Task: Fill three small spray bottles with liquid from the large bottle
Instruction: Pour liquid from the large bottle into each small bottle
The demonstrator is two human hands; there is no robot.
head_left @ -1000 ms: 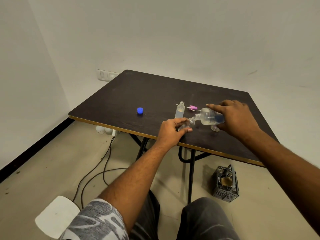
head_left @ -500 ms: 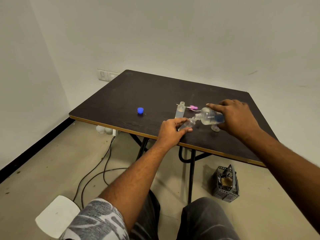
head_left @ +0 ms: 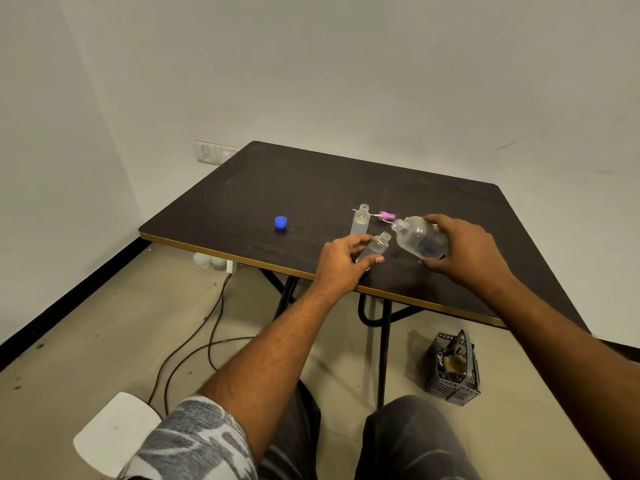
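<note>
My left hand [head_left: 343, 263] grips a small clear spray bottle [head_left: 378, 244], tilted, its open neck pointing up and right. My right hand [head_left: 465, 251] holds the large clear bottle [head_left: 417, 237] on a slant, mouth up-left, a short gap above the small bottle's neck. A second small bottle [head_left: 361, 220] stands uncapped just behind, with liquid in it. A pink spray head [head_left: 384, 215] with its white tube lies behind that. The large bottle's blue cap [head_left: 281, 222] sits alone to the left on the dark table [head_left: 277, 188].
The table's front edge [head_left: 242, 258] runs just under my left hand. Below it are black folding legs [head_left: 384, 337], cables [head_left: 194, 344] on the floor and a grey basket [head_left: 453, 368] at right. A white seat corner [head_left: 114, 434] shows bottom left.
The large bottle's mouth has lifted off the small bottle's neck and tipped upward. My left hand still holds the small bottle near the front edge.
</note>
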